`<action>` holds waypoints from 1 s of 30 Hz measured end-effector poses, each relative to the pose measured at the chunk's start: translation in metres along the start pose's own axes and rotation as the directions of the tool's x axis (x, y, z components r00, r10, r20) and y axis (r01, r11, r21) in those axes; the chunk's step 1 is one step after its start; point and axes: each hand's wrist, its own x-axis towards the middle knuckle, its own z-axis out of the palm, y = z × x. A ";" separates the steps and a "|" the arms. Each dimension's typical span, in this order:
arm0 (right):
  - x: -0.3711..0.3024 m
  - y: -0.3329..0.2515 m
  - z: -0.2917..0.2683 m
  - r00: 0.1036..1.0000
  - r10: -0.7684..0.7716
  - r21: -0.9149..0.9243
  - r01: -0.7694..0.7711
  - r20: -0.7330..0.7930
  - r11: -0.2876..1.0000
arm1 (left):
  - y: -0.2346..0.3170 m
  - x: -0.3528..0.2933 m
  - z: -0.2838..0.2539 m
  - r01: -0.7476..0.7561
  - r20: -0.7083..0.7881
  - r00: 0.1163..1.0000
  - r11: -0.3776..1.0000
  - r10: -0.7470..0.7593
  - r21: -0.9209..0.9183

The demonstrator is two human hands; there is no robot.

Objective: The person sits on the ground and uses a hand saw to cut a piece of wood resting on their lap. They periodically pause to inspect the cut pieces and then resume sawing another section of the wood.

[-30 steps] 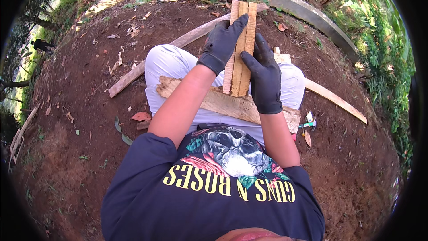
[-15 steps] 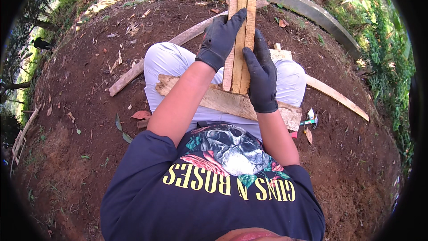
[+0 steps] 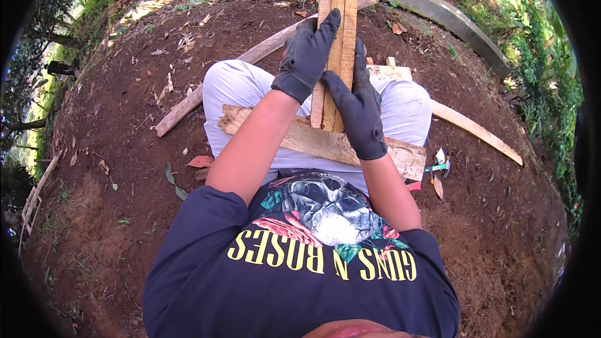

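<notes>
1. Head view, landmark: the wide rough plank (image 3: pixel 325 144) lies crosswise over the seated person's lap, on pale trousers.
2. A bundle of narrow wooden slats (image 3: pixel 335 56) stands on that plank near its middle and runs away from the person, its far end up by the green plants.
3. The left hand (image 3: pixel 307 56), in a black glove, lies over the left side of the bundle above the plank, fingers spread flat along the slats and pressing on them; not curled round.
4. The right hand (image 3: pixel 358 109), also black-gloved, is wrapped on the right side of the bundle just above the plank, thumb crossing the front of the slats; it is clamped on the bundle.
5. A hammer with a green grip (image 3: pixel 438 166) lies on the soil just beyond the plank's right end, beside dry leaves.
6. A long pale board (image 3: pixel 476 128) slants across the soil to the right of the plank; another long board (image 3: pixel 219 84) slants away on the left, passing behind the legs.
7. A curved concrete edging (image 3: pixel 438 9) bounds the soil well beyond the plank.
</notes>
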 end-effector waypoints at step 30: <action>-0.024 -0.021 -0.011 0.969 -0.239 -0.125 0.245 0.060 0.961 | 0.092 -0.036 -0.045 -0.048 0.075 0.995 0.980 0.064 -0.192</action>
